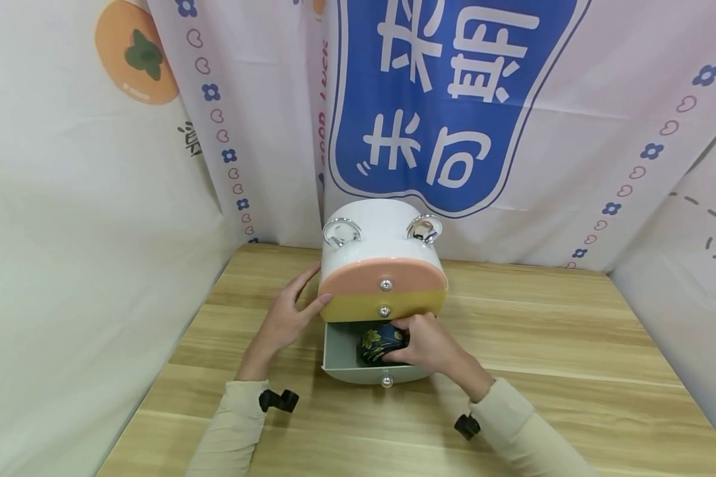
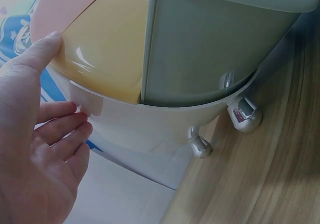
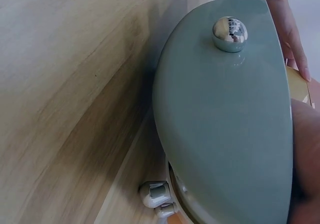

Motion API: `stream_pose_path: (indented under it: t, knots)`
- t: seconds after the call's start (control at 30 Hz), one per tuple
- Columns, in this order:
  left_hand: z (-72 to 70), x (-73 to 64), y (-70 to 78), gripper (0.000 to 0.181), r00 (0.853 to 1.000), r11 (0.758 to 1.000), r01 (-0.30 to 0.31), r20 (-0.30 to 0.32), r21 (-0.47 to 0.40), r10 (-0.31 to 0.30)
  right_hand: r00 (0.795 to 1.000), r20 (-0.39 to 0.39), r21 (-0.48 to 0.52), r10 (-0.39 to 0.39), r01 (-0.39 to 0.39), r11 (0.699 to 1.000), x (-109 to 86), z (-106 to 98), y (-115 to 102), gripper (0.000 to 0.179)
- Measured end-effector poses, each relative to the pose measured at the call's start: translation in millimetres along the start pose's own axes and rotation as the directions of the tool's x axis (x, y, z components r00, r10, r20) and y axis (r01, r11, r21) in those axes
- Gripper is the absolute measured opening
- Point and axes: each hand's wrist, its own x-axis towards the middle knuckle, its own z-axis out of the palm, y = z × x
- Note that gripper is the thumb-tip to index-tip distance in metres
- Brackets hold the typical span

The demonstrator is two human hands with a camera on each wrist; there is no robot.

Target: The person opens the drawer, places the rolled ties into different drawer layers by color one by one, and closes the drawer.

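A small round-fronted drawer cabinet stands on the table, with pink and yellow drawers closed. Below them the grey-green drawer is pulled out. Inside it lies a round dark-blke item with a yellow-green leaf pattern; its kind is not clear. My right hand reaches into the drawer and grips this item between thumb and fingers. The drawer front mostly hides that hand in the right wrist view. My left hand rests its thumb and fingertips against the cabinet's left side, fingers fairly straight.
Two silvery rings sit on the cabinet's top, and silvery ball feet hold it above the wooden table. A printed cloth hangs close behind. White cloth walls flank both sides.
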Motion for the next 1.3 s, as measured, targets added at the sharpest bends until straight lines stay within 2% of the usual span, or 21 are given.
stream_pose_path:
  t: [0.2, 0.43, 0.63, 0.83, 1.07, 1.17, 1.3]
  knots:
    - [0.2, -0.2, -0.2, 0.069, 1.000, 1.000, 0.010, 0.004, -0.015, -0.010, 1.000, 0.001, -0.015, 0.003, -0.003, 1.000, 2.6, 1.9, -1.2, 0.036]
    - [0.5, -0.4, 0.9, 0.070, 1.000, 1.000, 0.015, 0.008, -0.011, -0.015, 0.999, 0.028, -0.039, -0.027, 0.028, 0.999, 0.7, -2.3, 1.6, 0.047]
    - [0.4, -0.4, 1.9, 0.071, 1.000, 1.000, 0.013, 0.009, -0.020, -0.013, 0.998, 0.034, -0.032, -0.050, 0.051, 0.998, -5.2, -10.4, 6.0, 0.049]
    - [0.9, -0.6, 2.0, 0.070, 1.000, 1.000, 0.013, 0.008, -0.019, -0.013, 0.998, 0.060, -0.016, -0.033, 0.034, 0.999, -13.9, -22.7, 5.2, 0.050]
    - [2.6, 0.7, 1.4, 0.071, 1.000, 1.000, 0.009, 0.007, -0.023, -0.009, 0.998, 0.022, 0.012, -0.057, 0.056, 0.998, -25.6, -45.8, -7.0, 0.037]
    - [2.3, 0.5, 1.1, 0.071, 1.000, 1.000, 0.013, 0.008, -0.028, -0.013, 0.998, -0.015, 0.049, -0.053, 0.054, 0.997, -32.7, -51.0, -15.2, 0.030]
    - [1.2, -0.5, 0.7, 0.069, 1.000, 0.999, 0.021, 0.012, -0.028, -0.021, 0.998, -0.055, 0.204, -0.008, 0.019, 0.979, -44.2, -49.7, -25.0, 0.022]
